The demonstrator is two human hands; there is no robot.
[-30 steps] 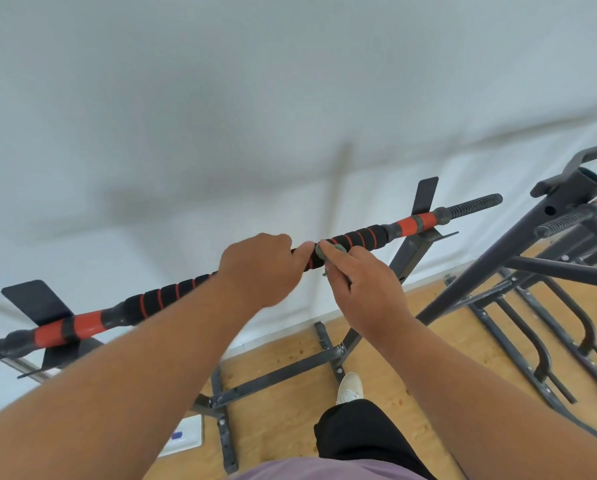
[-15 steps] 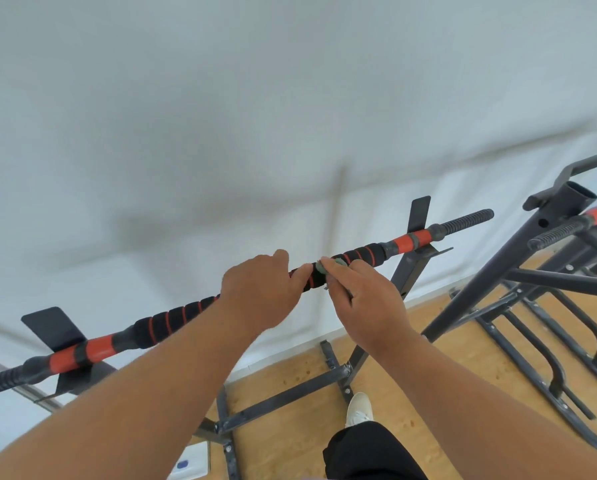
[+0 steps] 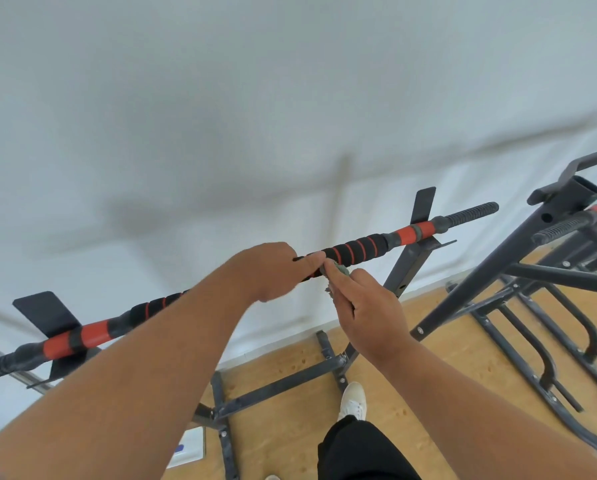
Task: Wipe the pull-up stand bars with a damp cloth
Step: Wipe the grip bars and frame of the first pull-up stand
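left hand point(image 3: 267, 270) gripped the black-and-orange top bar point(image 3: 356, 250) at its middle | right hand point(image 3: 366, 308) pinched a small grey cloth point(image 3: 342, 270) just under the bar — touching the left thumb | stand's grey base frame point(image 3: 279, 384) on wooden floor point(image 3: 446, 393) | second stand point(image 3: 518, 261) at right — white shoe point(image 3: 354, 400) below

White wall point(image 3: 221, 98) (plain), wooden floor point(image 3: 463, 393)

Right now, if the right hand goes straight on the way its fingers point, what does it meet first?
Probably the pull-up bar: the right hand, pinching the cloth, points up at its black and red foam grip, just beside the left hand. Depth is unclear, so contact may already exist.
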